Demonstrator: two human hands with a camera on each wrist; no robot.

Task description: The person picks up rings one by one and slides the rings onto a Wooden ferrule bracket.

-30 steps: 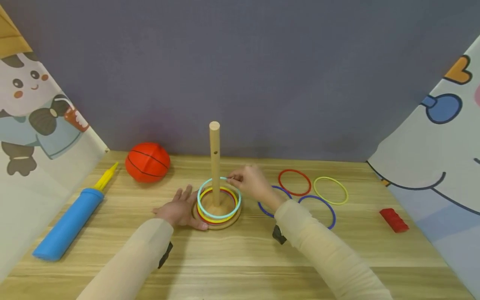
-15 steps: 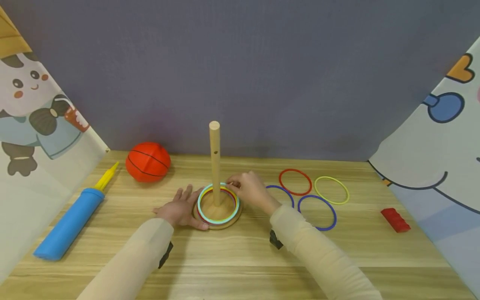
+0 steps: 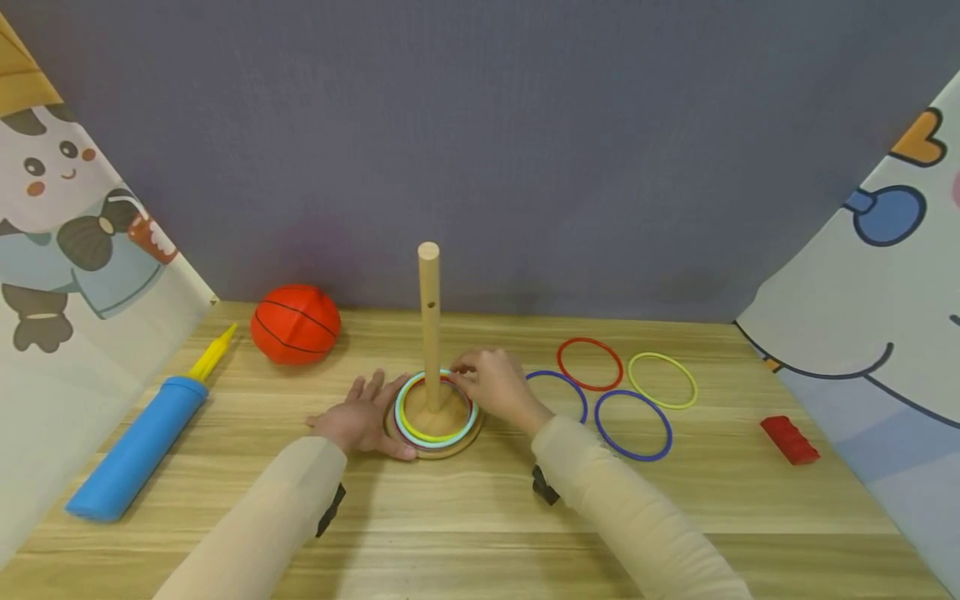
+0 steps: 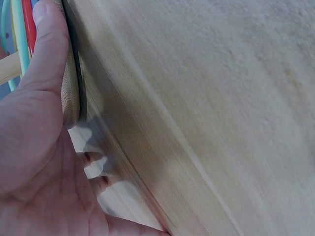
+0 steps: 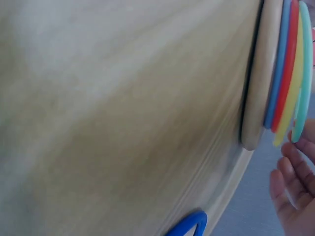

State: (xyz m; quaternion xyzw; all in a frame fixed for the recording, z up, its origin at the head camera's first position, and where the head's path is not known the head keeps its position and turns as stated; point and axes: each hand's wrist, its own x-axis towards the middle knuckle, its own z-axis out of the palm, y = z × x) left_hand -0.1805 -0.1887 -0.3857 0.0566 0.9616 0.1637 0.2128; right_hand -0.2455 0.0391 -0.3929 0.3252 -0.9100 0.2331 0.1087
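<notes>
A wooden post (image 3: 430, 325) stands upright on a round wooden base (image 3: 442, 454), with several rings stacked around its foot. My right hand (image 3: 498, 387) pinches the far right edge of the light turquoise ring (image 5: 306, 64), low around the post. Beneath it the right wrist view shows a yellow ring (image 5: 293, 88), a red ring (image 5: 287, 73) and a blue ring (image 5: 276, 78); the yellow one tilts slightly. My left hand (image 3: 363, 417) rests with spread fingers against the left side of the base, its thumb along the front edge.
Right of the post lie a red ring (image 3: 590, 339), a yellow-green ring (image 3: 693, 381) and two blue rings, the nearer blue ring (image 3: 633, 457) lying whole in view. A red block (image 3: 789, 441) sits far right. Leftward are a red ball (image 3: 296, 325) and a blue pump (image 3: 138, 450).
My right hand has lowered the turquoise ring around the post, from above the base down onto the stack. The left hand has stayed at the base.
</notes>
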